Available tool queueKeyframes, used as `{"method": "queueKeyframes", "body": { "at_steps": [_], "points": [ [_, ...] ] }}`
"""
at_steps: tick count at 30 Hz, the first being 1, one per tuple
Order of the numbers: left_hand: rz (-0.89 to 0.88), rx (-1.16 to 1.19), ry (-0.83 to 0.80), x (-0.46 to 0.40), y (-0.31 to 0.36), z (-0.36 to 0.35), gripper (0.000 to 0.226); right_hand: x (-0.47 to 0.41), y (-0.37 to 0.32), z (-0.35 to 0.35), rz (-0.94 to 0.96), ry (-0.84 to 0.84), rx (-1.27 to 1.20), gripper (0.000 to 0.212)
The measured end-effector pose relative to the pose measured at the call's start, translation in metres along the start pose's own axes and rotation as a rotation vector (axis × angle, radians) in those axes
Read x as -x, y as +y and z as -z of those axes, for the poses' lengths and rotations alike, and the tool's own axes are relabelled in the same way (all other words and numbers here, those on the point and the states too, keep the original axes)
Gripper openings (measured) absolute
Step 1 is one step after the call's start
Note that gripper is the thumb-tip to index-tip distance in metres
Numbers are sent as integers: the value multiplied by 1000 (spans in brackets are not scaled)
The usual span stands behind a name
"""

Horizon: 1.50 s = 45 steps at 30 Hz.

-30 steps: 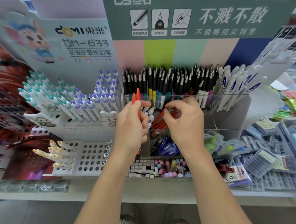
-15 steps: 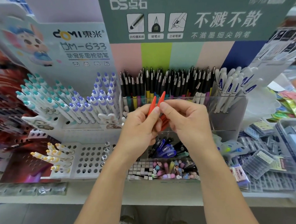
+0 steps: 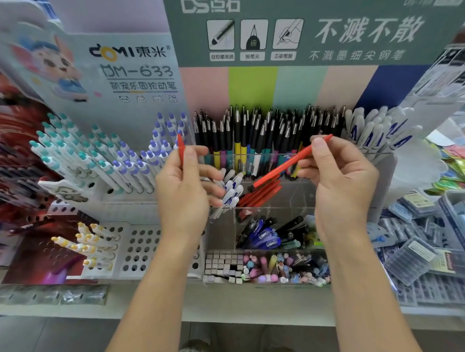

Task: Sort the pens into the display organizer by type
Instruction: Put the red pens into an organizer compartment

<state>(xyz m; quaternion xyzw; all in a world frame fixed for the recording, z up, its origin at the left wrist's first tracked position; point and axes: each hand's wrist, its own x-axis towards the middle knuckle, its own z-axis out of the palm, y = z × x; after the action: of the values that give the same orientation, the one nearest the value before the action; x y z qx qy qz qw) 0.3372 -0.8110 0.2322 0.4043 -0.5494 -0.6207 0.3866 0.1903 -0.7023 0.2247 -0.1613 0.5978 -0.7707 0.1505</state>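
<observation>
My left hand [image 3: 186,192] grips a red pen [image 3: 180,148] upright, its tip sticking up above my thumb. My right hand [image 3: 342,182] pinches a second red pen [image 3: 283,165] near its top end; this pen slants down to the left over the clear acrylic organizer [image 3: 301,196]. In the compartment below lie more red pens [image 3: 263,195], with white and blue pens [image 3: 231,192] to their left. Black-capped pens [image 3: 255,133] stand in the back row. Blue and black pens [image 3: 266,235] fill a lower compartment.
A white rack [image 3: 96,162] of teal and purple click pens stands at left, with a holed tray [image 3: 139,249] of yellow-tipped pens below. White pens [image 3: 375,130] stand at back right. Erasers and caps [image 3: 269,268] fill the front bins. Refill boxes [image 3: 417,255] lie at right.
My hands were together on the red pens in front of the organizer. They have moved apart, the left keeping one pen upright and the right carrying another out to the right.
</observation>
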Motion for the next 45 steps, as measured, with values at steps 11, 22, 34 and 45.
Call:
{"method": "queueKeyframes", "body": {
  "at_steps": [11, 22, 34, 45],
  "points": [
    [70, 113, -163, 4, 0, -3, 31, 15, 44, -11, 219, -115, 595, 13],
    [39, 16, -307, 2, -10, -10, 13, 12, 42, -12, 268, -135, 729, 20],
    [-50, -201, -463, 9, -13, -19, 16, 15, 12, -2, -207, -271, 24, 9],
    [-95, -36, -133, -1, -3, -5, 11, 2, 1, 19, 92, -63, 295, 10]
  ]
}}
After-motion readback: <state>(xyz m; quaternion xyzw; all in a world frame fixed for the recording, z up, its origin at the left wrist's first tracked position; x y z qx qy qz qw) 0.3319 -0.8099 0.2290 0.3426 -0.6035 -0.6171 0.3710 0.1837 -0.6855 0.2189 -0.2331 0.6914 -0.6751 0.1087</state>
